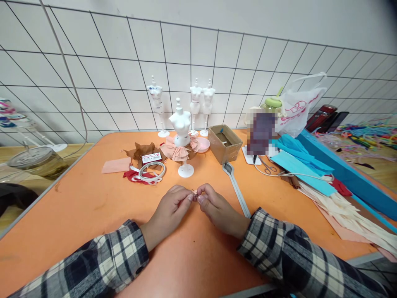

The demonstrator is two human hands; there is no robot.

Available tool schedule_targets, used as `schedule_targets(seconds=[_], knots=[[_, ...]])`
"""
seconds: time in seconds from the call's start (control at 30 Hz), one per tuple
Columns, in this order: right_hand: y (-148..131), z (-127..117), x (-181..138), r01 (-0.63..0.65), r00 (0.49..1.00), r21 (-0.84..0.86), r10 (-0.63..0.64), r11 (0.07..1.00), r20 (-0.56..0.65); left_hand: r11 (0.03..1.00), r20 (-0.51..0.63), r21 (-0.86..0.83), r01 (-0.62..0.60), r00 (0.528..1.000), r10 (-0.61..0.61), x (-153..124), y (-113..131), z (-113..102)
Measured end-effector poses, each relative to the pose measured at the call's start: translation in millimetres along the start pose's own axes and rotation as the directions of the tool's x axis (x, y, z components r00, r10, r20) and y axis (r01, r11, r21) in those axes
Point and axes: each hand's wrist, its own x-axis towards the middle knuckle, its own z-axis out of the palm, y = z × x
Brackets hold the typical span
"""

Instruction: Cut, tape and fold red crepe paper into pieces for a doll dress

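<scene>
Above the middle of the orange table, my left hand (174, 207) and my right hand (217, 209) meet at the fingertips. Both pinch a small scrap of peach crepe paper (194, 192), mostly hidden by the fingers. Just beyond them stands a white mini mannequin (180, 124) on a round base, wearing a ruffled peach paper skirt (175, 152) low on its body. Left of it lie a roll of white tape (151, 171), a small white box (151, 157), and brown (141, 150), red (127, 178) and peach paper pieces (116, 165).
Several white mannequins (196, 99) stand by the tiled wall. A cardboard box (226, 145), a pink dish (203, 145) and grey tongs-like strips (237, 190) sit right of centre. Scissors (268, 166), a cable and blue crepe paper (305, 171) lie farther right, near a plastic bag (299, 109).
</scene>
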Motion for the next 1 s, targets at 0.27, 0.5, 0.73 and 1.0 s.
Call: schedule_targets(seconds=[0.27,0.5,0.73,1.0], knots=[[-3.9,-0.6,-1.1,-0.006,1.000,-0.043,0.005,0.999,-0.017,1.000,-0.006,-0.024,0.007,1.000,-0.007,-2.6,-3.3,0.7],[-2.1,1.4,-2.4,-0.012,0.999,-0.033,0.011,0.999,-0.030,0.999,-0.009,-0.031,-0.007,1.000,0.007,-2.4,-2.7,0.0],[-3.3,1.4,-2.1,-0.004,0.999,-0.034,0.003,0.999,-0.039,1.000,-0.002,-0.025,-0.015,1.000,0.015,-2.2,-2.3,-0.4],[-3.4,-0.1,-2.5,-0.009,0.999,-0.103,0.004,0.995,-0.047,0.999,0.003,-0.039,-0.016,1.000,0.016,-3.3,-2.0,-0.4]])
